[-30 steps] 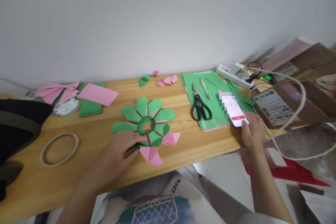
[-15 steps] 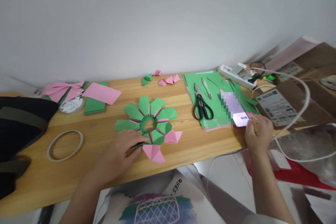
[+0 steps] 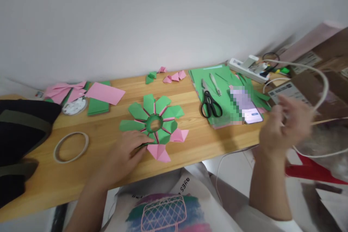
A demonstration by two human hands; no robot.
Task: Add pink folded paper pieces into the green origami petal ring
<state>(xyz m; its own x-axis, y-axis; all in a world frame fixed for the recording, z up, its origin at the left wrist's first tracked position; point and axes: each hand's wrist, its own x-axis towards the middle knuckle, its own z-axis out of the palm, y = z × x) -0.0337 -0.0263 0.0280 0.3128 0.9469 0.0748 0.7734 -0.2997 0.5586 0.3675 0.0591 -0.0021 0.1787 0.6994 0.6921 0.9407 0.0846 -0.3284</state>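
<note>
Your left hand [image 3: 123,152] lies flat, fingers spread, on the lower-left petals of the green-and-pink paper flower [image 3: 153,121], which sits mid-frame on the surface [image 3: 95,152]. Press lightly and evenly so no tucked fold slips out. Your right hand [image 3: 285,123] hovers blurred, loose and empty, right of the phone [image 3: 248,110]. Steady it before touching paper.
</note>
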